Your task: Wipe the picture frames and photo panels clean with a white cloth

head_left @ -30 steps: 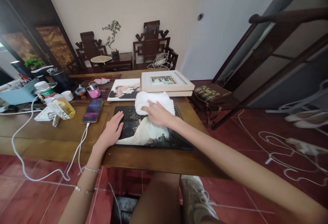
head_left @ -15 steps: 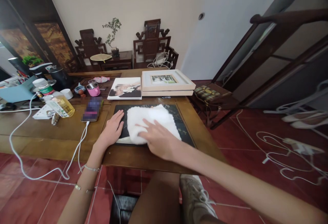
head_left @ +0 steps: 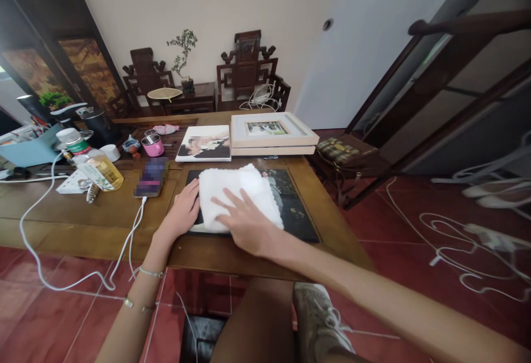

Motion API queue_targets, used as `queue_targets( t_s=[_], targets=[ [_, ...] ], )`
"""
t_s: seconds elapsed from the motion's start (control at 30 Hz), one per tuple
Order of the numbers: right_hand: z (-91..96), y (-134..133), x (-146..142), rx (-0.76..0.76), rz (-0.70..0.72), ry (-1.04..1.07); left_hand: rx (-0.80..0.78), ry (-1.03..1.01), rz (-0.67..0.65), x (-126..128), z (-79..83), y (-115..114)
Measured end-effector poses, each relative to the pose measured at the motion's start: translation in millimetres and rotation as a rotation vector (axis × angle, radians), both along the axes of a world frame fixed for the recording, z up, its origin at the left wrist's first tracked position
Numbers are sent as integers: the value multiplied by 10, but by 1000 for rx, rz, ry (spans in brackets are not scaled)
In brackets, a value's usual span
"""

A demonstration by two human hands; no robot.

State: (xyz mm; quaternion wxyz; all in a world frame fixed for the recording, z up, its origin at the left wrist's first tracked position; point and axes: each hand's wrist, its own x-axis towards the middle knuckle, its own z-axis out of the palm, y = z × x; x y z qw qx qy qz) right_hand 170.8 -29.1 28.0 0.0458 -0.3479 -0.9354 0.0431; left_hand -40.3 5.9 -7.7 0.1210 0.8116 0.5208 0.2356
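A dark photo print lies flat on the wooden table in front of me. A folded white cloth rests on its left half. My right hand lies flat on the cloth with fingers stretched out, pressing it onto the print. My left hand rests flat, fingers together, on the print's left edge, beside the cloth.
Behind the print lie another photo print and two stacked pale frames. A phone on a white cable, a bottle, a pink cup and clutter sit at left. My knee and shoe show below. White cables trail on the red floor.
My right hand drew the cloth from the print's far edge toward me, then shifted it leftward. The left hand stayed on the print's left edge.
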Motion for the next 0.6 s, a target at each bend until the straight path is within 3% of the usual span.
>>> queue_targets(
  t_s=[0.13,0.23,0.43,0.53,0.6],
  targets=[
    [-42,-424,163,-69,81,45,-6,-11,7,-3,4,-8],
    [-90,-438,417,-14,37,77,3,-13,28,6,5,-14],
    [-129,109,856,147,-317,26,15,-50,31,34,31,-20],
    [-69,392,755,119,-441,-27,64,-117,11,51,76,-37],
    [-14,474,551,75,-398,-21,111,-172,13,56,104,-52]
  ],
)
